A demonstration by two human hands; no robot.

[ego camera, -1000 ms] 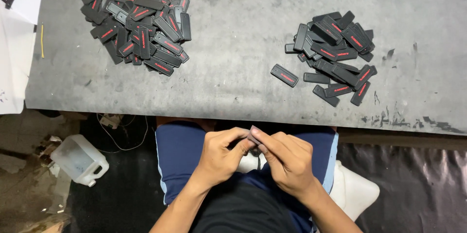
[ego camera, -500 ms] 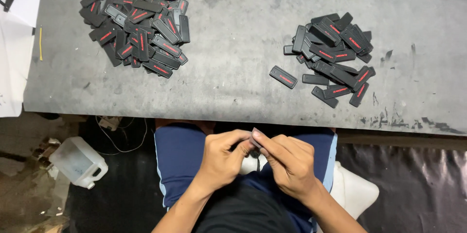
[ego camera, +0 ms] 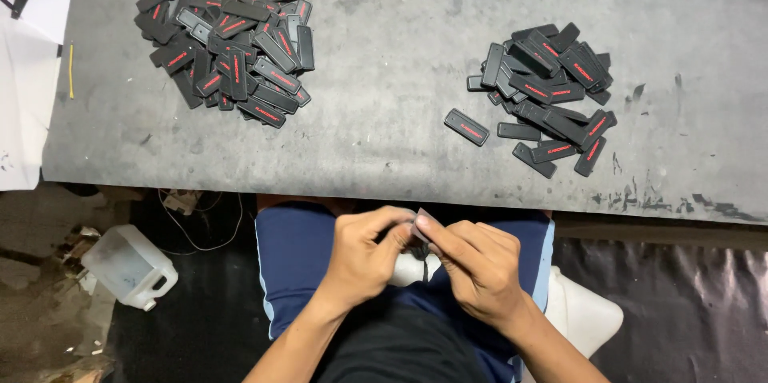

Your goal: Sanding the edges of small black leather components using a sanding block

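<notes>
- A small dark tag (ego camera: 422, 225) is pinched between the fingertips of the left hand (ego camera: 364, 259) and the right hand (ego camera: 478, 271), over the lap, below the counter (ego camera: 384, 111) edge.
- Two piles of black tags are seen on the counter: the left pile (ego camera: 226, 47) and the right pile (ego camera: 548, 95).
- A white plastic jug (ego camera: 128, 267) is seen on the floor.

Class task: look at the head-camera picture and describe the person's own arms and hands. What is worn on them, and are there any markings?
Both forearms are bare up to the picture's lower edge: no sleeves, gloves or watch show. The left hand and right hand carry no rings or markings that can be made out.
</notes>
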